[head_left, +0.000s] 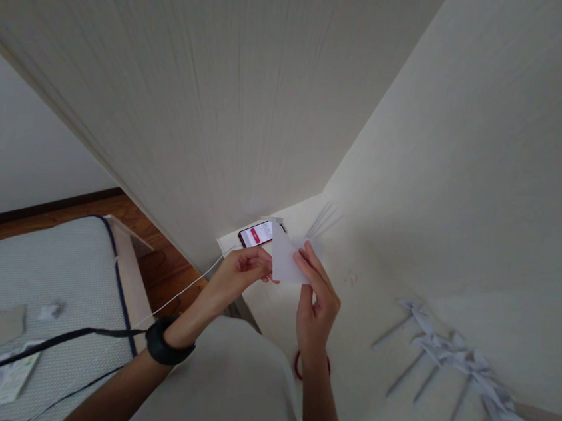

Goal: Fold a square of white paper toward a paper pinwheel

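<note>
A white piece of paper with a slanted edge, roughly triangular, is held up between my two hands over the white desk. My left hand pinches its lower left corner. On the right side, my right hand grips the sheet with its thumb below and fingers laid over the slanted edge. Just behind the paper lies a phone with a lit screen, partly covered by the sheet. Several thin white sticks rest beyond my right fingers.
Several white paper pinwheels on sticks lie along the wall at the right of the desk. A white cable runs from the phone past the desk edge. To the left stands a bed with papers on it. Walls rise behind.
</note>
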Tool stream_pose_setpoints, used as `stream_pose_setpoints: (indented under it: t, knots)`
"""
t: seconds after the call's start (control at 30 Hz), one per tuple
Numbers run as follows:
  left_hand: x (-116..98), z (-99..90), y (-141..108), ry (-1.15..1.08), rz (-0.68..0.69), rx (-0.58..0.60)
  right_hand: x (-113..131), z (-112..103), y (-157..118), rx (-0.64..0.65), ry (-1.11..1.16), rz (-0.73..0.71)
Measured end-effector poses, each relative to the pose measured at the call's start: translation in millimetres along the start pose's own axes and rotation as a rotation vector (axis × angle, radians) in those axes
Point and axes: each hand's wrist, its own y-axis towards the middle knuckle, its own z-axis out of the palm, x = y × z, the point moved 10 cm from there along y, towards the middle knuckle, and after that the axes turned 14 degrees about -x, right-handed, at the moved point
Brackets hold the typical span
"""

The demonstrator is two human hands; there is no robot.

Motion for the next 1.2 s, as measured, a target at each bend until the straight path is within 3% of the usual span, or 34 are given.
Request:
stream_pose_setpoints:
  t: [0.17, 0.37, 0.53, 0.9, 1.07, 1.2]
  knots:
    - [-1.7, 8.5, -11.2, 0.001, -0.042, 0.036, 5.4, -14.6, -1.4, -0.027, 0.002, 0.009]
    - [-4.7, 28.4, -23.8, 0.052, -0.03, 0.169, 10.3, -25.2, -0.9, -0.039, -0.003, -0.007]
    - [-7.4, 32.6, -31.3, 0.068, -0.023, 0.182, 17.0, -28.9, -4.9, -0.017, -0.027, -0.056]
    - [-5.3, 21.9, -42.8, -0.036, -0.083, 0.158, 40.0, -19.6, -6.4, 0.066, -0.024, -0.282]
    - [-8.5, 16.0, -41.7, -0.047, -0.071, 0.123, 34.1, -11.1, -5.9, 0.099, -0.027, -0.243]
    - [-3.8, 9.6, -36.1, 0.011, -0.056, 0.1, 30.4, -13.1, -4.9, 0.056, -0.055, -0.187]
